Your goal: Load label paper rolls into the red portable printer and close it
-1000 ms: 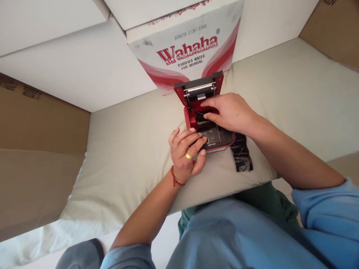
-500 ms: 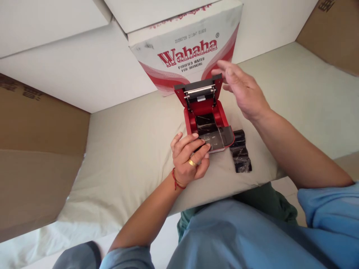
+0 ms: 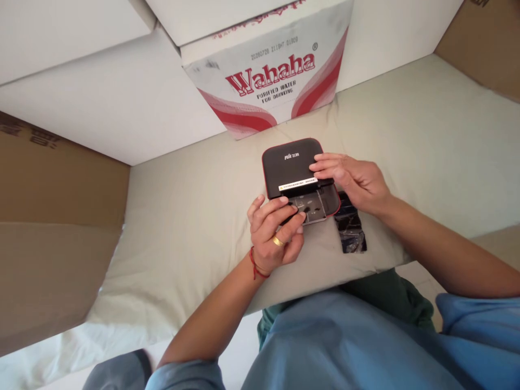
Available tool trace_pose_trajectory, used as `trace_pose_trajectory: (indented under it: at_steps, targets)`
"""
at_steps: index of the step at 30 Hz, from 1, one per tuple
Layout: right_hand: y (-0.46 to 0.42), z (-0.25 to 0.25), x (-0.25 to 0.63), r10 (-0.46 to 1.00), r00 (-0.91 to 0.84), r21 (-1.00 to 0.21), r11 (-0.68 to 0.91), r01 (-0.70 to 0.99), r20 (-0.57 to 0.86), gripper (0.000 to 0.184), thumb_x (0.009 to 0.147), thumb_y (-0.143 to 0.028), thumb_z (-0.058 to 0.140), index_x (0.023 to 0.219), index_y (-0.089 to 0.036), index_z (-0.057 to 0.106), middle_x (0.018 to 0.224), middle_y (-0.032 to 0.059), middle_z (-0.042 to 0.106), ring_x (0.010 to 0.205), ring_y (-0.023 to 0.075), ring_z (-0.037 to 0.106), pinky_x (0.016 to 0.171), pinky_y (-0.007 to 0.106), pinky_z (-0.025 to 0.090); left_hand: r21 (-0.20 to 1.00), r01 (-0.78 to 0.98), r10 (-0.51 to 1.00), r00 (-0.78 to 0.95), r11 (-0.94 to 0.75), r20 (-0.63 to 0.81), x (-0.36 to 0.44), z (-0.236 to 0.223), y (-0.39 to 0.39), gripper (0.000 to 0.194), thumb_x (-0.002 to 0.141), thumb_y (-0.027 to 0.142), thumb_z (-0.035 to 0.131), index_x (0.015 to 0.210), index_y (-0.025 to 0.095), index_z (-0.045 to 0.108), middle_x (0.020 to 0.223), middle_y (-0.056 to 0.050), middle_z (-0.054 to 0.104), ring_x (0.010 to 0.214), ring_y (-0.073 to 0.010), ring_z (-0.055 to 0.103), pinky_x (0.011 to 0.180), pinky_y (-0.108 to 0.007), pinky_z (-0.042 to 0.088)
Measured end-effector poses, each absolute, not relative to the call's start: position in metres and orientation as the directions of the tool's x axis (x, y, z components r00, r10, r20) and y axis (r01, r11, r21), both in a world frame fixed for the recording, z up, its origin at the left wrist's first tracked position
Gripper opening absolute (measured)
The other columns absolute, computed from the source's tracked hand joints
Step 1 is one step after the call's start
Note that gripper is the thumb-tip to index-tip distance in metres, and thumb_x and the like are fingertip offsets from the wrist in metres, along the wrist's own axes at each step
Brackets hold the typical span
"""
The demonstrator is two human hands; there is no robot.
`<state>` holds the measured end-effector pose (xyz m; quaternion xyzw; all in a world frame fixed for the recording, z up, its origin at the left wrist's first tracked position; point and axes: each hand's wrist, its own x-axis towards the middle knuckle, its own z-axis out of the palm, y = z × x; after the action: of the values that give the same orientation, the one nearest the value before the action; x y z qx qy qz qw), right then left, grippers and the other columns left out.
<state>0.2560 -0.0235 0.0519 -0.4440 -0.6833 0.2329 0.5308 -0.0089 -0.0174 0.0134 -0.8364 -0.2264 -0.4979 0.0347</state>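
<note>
A small red-and-black device [image 3: 298, 146] with a hinged lid stands on the cloth, its lid lowered over the body. A white sticker strip runs along the lid's front edge. Black film [image 3: 312, 208] lies over the front plate that shows below the lid. My left hand [image 3: 276, 227] grips the front left of the device, fingers pressed on the film and thumb at the front edge. My right hand [image 3: 349, 176] lies on the lid's right side with fingers outstretched. A wrinkled strip of black film [image 3: 351, 230] rests on the cloth by the device's right front corner.
A Wahaha water carton [image 3: 272, 81] stands behind the device, against white boxes [image 3: 101, 97]. Brown cartons [image 3: 57, 271] flank the cloth-covered surface [image 3: 182, 216] at left and at the far right. The surface's front edge is close to my body.
The lid stood raised with its rollers showing; it is now down. My right hand left the inside of the device, went to the lid's upper right, then came down with it. My left hand stayed.
</note>
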Motion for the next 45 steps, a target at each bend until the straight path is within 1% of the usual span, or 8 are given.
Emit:
trace_pose_trajectory:
  at_steps: [8,17,25,29,32,36,40,45]
  targets:
    - [-0.023,0.042,0.252,0.777,-0.057,-0.700,0.594,0.396,0.627,0.039,0.121,-0.040,0.054,0.115,-0.029,0.091,0.126,0.0056,0.092,0.133,0.0246,0.083,0.121,0.049,0.064,0.190,0.332,0.325,0.420,-0.924,0.847,-0.010,0.019,-0.014,0.039,0.093,0.013,0.070,0.128,0.029,0.078,0.108,-0.004,0.083,0.115,-0.0254,0.081,0.119,-0.053,0.060]
    - [-0.030,0.051,0.248,0.760,-0.149,-0.491,0.543,0.682,0.632,0.028,0.114,-0.029,0.061,0.117,-0.028,0.089,0.128,0.0045,0.091,0.128,0.0259,0.086,0.121,0.048,0.063,0.162,0.350,0.316,0.445,-0.922,0.838,-0.009,0.022,-0.012,0.034,0.093,0.013,0.066,0.121,0.029,0.075,0.104,-0.004,0.080,0.109,-0.0249,0.082,0.111,-0.055,0.066]
    - [-0.030,0.048,0.244,0.777,-0.117,-0.586,0.556,0.589,0.619,0.032,0.116,-0.029,0.057,0.124,-0.028,0.088,0.129,0.0042,0.091,0.134,0.0244,0.084,0.120,0.046,0.067,0.176,0.351,0.329,0.442,-0.920,0.834,-0.008,0.019,-0.012,0.041,0.093,0.013,0.065,0.127,0.032,0.074,0.105,-0.004,0.079,0.107,-0.0249,0.082,0.110,-0.055,0.066]
    - [-0.032,0.044,0.243,0.737,-0.105,-0.569,0.595,0.568,0.667,0.032,0.117,-0.028,0.056,0.123,-0.025,0.087,0.129,0.0070,0.091,0.134,0.0245,0.083,0.120,0.045,0.067,0.200,0.329,0.323,0.376,-0.923,0.869,-0.013,0.014,-0.009,0.042,0.104,0.031,0.064,0.146,0.029,0.070,0.119,-0.009,0.079,0.122,-0.0295,0.080,0.120,-0.058,0.061]
    - [-0.034,0.042,0.243,0.739,-0.103,-0.570,0.593,0.569,0.666,0.031,0.117,-0.028,0.057,0.124,-0.025,0.087,0.130,0.0071,0.091,0.135,0.0247,0.083,0.120,0.046,0.067,0.293,0.379,0.407,0.266,-0.878,0.874,-0.020,0.011,-0.005,0.049,0.113,0.046,0.048,0.155,0.028,0.068,0.135,-0.013,0.080,0.139,-0.0334,0.076,0.131,-0.064,0.050]
    - [-0.035,0.043,0.243,0.759,-0.107,-0.587,0.577,0.568,0.643,0.031,0.116,-0.028,0.057,0.124,-0.027,0.087,0.131,0.0066,0.091,0.136,0.0251,0.082,0.121,0.048,0.066,0.397,0.432,0.536,0.268,-0.809,0.800,-0.022,0.012,0.001,0.051,0.119,0.036,0.033,0.131,0.027,0.082,0.128,-0.009,0.086,0.139,-0.0289,0.078,0.135,-0.062,0.045]
    - [-0.035,0.044,0.242,0.756,-0.101,-0.586,0.578,0.568,0.647,0.032,0.116,-0.029,0.056,0.123,-0.027,0.087,0.130,0.0066,0.091,0.136,0.0253,0.082,0.121,0.048,0.066,0.422,0.434,0.547,0.217,-0.796,0.809,-0.016,0.012,0.006,0.053,0.120,0.037,0.032,0.110,0.026,0.083,0.115,-0.007,0.087,0.126,-0.0273,0.083,0.127,-0.061,0.053]
    - [-0.035,0.038,0.243,0.698,-0.126,-0.516,0.627,0.584,0.705,0.028,0.115,-0.029,0.059,0.126,-0.026,0.085,0.133,0.0084,0.090,0.136,0.0281,0.081,0.119,0.052,0.063,0.432,0.407,0.553,0.249,-0.804,0.795,-0.016,0.008,0.011,0.038,0.118,0.038,0.043,0.111,0.026,0.078,0.114,-0.008,0.084,0.122,-0.0283,0.080,0.114,-0.058,0.062]
